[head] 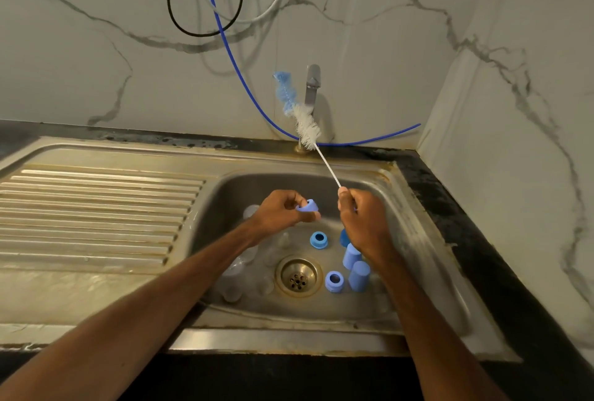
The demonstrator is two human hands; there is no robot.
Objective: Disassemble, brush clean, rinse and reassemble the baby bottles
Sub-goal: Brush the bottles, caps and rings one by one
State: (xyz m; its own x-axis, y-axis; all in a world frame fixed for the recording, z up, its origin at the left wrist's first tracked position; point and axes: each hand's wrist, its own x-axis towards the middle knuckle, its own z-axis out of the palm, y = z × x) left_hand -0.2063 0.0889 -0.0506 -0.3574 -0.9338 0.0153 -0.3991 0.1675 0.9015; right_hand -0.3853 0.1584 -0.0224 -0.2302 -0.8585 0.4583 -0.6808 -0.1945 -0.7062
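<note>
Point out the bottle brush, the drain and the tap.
bottle brush (308, 128), head view, white bristles.
drain (297, 276), head view, strainer centre.
tap (312, 85), head view, metal body.

Dim, warm light from above is washing the marble wall (96, 57) and glinting off the steel sink (106, 208), the tap (312, 85) is casting a soft shadow, and wide-angle distortion is bending the frame's edges.

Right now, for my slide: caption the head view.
Left hand holds a blue ring, right hand a bottle brush, over the sink.
</note>
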